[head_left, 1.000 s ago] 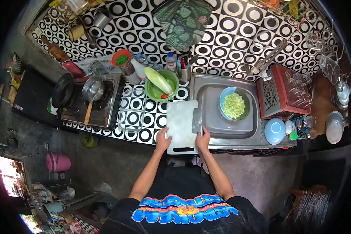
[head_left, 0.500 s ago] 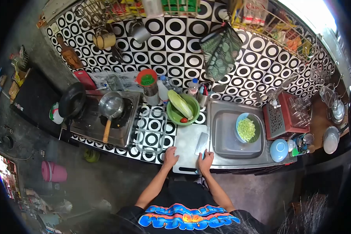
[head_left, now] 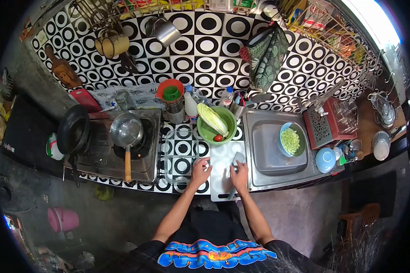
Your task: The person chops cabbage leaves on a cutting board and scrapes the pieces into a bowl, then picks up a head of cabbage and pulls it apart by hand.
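A white cutting board lies on the tiled counter. My left hand is at its left edge, empty, with thumb and fingers apart. My right hand is over the right side of the board, its fingers closed round a knife; the blade shows beyond the fingers, and the hand hides the middle of the knife. Behind the board sits a green bowl with a pale cabbage and a red tomato. Chopped pale green pieces fill a blue bowl in the sink.
On the left, a stove bears a wooden-handled pan and a black wok. A clear glass dish is left of the board. Bottles stand behind the green bowl. Right of the sink rests an upturned blue bowl.
The view has shifted slightly. Both hands have moved a little farther up the board, away from my body, and my right hand now covers more of the knife blade.
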{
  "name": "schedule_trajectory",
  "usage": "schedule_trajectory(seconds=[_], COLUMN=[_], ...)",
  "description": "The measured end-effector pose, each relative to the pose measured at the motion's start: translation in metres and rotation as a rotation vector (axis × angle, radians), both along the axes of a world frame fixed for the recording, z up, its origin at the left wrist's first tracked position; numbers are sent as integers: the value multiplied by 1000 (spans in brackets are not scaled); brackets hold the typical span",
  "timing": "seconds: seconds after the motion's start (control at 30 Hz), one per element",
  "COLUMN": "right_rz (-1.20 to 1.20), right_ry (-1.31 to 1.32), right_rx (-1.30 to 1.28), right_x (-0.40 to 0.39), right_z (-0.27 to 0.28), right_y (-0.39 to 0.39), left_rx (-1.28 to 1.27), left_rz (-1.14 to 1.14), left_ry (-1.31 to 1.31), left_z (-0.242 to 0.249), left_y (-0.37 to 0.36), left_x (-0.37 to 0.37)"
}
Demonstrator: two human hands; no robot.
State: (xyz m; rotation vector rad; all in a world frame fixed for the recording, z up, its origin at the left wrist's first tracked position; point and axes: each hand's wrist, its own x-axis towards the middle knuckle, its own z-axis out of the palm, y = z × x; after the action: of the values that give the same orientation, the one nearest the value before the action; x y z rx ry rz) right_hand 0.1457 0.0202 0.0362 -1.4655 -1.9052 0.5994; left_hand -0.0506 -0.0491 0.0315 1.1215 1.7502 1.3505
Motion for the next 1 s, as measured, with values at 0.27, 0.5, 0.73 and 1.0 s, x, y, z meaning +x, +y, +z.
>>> schedule_trajectory(seconds=[0.27, 0.5, 0.73, 1.0], right_rz=[230, 349, 253, 351], right_ry=[45, -218, -228, 336], right_rx=[145, -99, -29, -230], right_x=[-96, -132, -132, -111], right_z=[42, 23, 33, 82], right_y=[127, 182, 184, 155], left_rx=[32, -56, -10, 56], left_rz=[67, 145, 185, 90], left_ry=[-28, -141, -213, -211], left_z=[19, 23, 12, 53], left_y=[36, 9, -5, 8], left_x=[-27, -40, -57, -49])
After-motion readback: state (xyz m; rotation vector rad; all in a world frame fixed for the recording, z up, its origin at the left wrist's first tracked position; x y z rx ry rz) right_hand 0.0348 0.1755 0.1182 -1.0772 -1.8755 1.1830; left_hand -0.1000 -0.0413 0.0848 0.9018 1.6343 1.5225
